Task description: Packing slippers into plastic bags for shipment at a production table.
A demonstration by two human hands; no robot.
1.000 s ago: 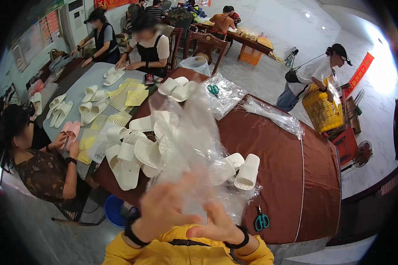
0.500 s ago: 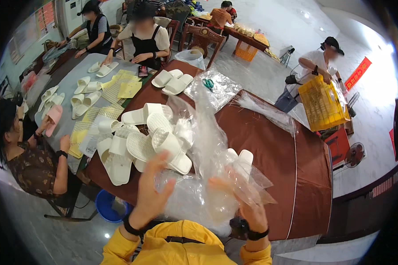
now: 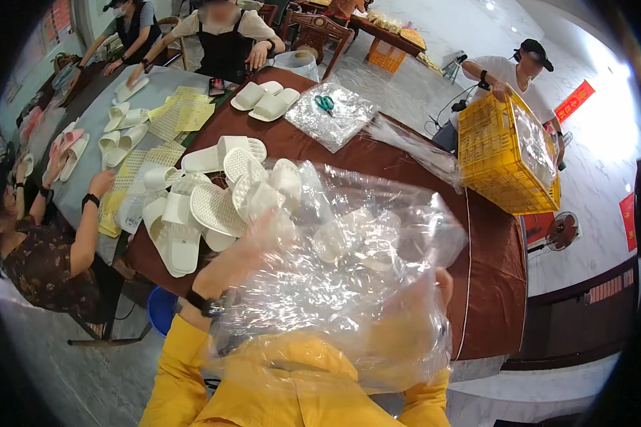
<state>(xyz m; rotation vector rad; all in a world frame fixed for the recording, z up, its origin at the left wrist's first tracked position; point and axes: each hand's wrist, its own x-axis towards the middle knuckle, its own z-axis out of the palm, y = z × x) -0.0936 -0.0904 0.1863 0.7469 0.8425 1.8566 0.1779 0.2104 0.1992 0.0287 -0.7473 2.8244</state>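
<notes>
A large clear plastic bag point(image 3: 320, 299) spreads open in front of me, over the near part of the table and my yellow sleeves. My right hand point(image 3: 443, 286) is closed on the bag's right edge, partly behind the film. At the bag's left side is my left hand point(image 3: 246, 252), smeared by motion and covered by glare, so its fingers do not show clearly. White slippers point(image 3: 349, 235) show blurred through the plastic. Just left of the bag lies a heap of white slippers point(image 3: 217, 210) with textured soles.
Farther back are a pair of white slippers point(image 3: 266, 100), a stack of flat plastic bags point(image 3: 331, 117) with green scissors point(image 3: 325, 104), and a bundle of clear strips point(image 3: 413, 153). Co-workers handle slippers at the left table. Another person holds a yellow crate point(image 3: 488, 156) at the right.
The clear bag, bunched and upright before, is now spread wide across my front. My hands have moved apart to its sides. The person with the crate has moved nearer the table.
</notes>
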